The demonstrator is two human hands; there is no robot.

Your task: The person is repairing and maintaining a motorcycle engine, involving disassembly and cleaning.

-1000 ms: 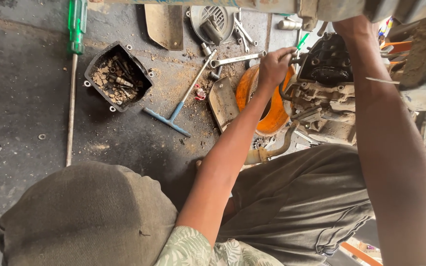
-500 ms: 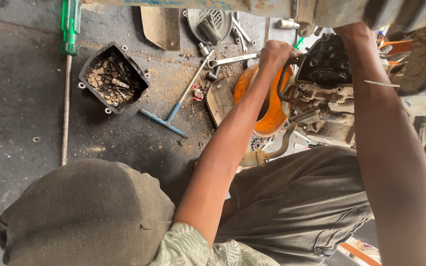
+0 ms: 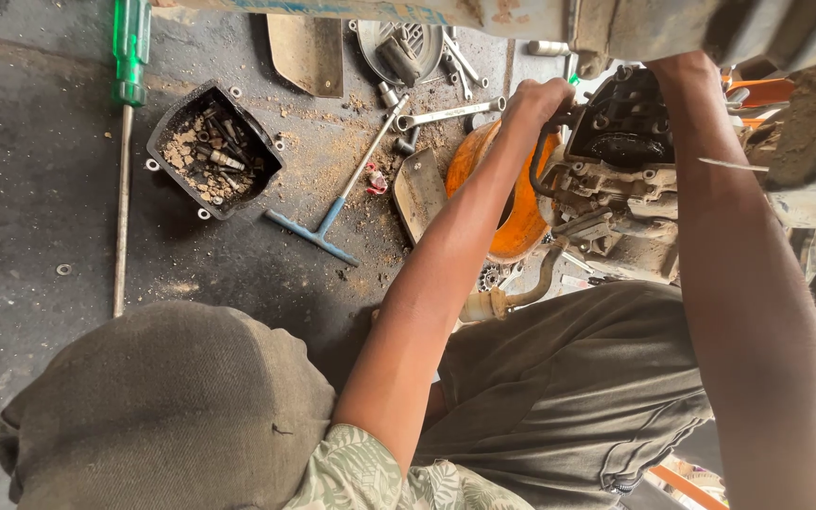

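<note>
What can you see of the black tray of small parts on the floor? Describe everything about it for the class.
The black tray looks like a shallow cast cover used as a container, roughly rectangular with rounded corners and small bolt lugs around its rim. It lies open side up on the dark, dusty floor, turned at a slant. Inside are grimy screws, bolts and sawdust-like grit. Neither hand touches it; a long green-handled screwdriver lies beside it, apart.

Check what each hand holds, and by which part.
The left hand grips the top edge of the dirty engine, beside a black hose. The right hand is hidden above the engine, so its hold cannot be told.
</note>
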